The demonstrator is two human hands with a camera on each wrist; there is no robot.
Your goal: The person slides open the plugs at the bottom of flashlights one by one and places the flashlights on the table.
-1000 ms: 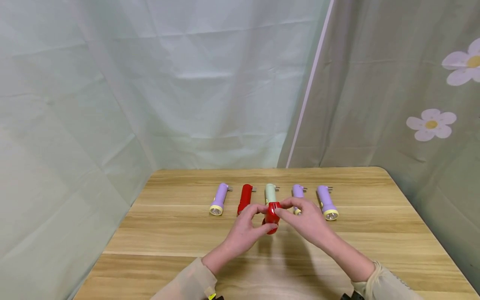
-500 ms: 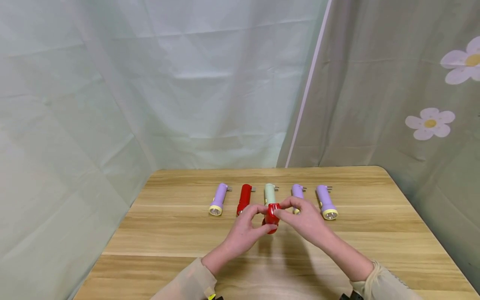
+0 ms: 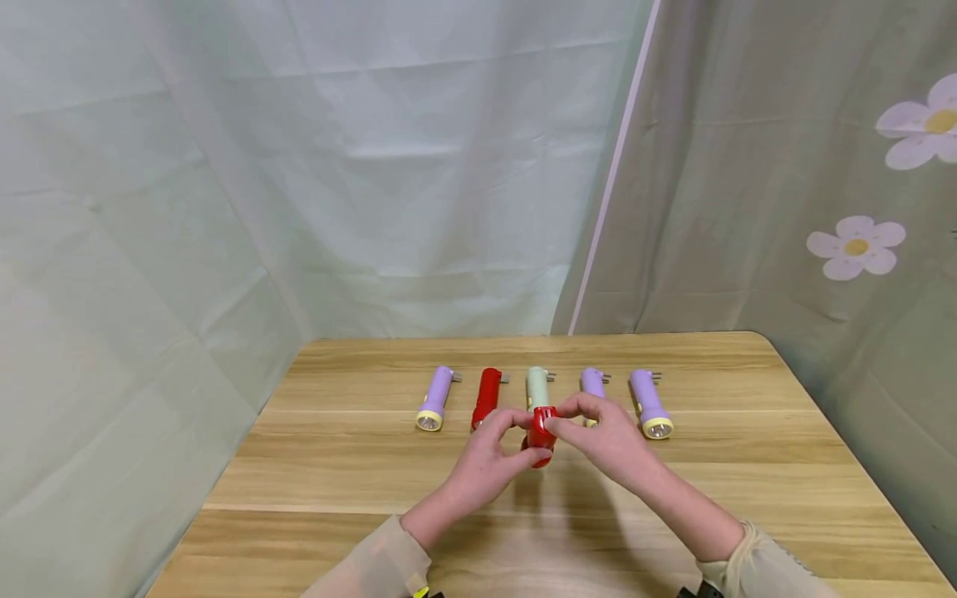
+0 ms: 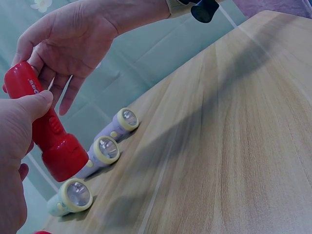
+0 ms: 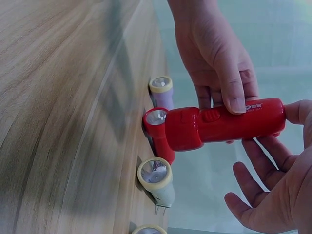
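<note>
A red flashlight (image 3: 542,432) is held up off the table, its lamp head pointing down and its tail end up. My left hand (image 3: 486,465) grips its body, with the thumb beside the switch in the right wrist view. The thumb and index finger of my right hand (image 3: 615,436) pinch its tail end; the other fingers spread loosely in the left wrist view. Behind it on the table lie a second red flashlight (image 3: 488,397), a pale green flashlight (image 3: 537,386) partly hidden, and a purple flashlight (image 3: 593,382) partly covered by my right hand.
More purple flashlights lie at the row's left end (image 3: 435,400) and right end (image 3: 652,405), with yellow lamp rims towards me. Metal plug prongs stick out near the tails. The wooden table (image 3: 336,465) ends at a hanging pale curtain (image 3: 449,183).
Both hands stay almost in place on the red flashlight. My right thumb and finger shift slightly at its tail end, where the dark slots show less than before.
</note>
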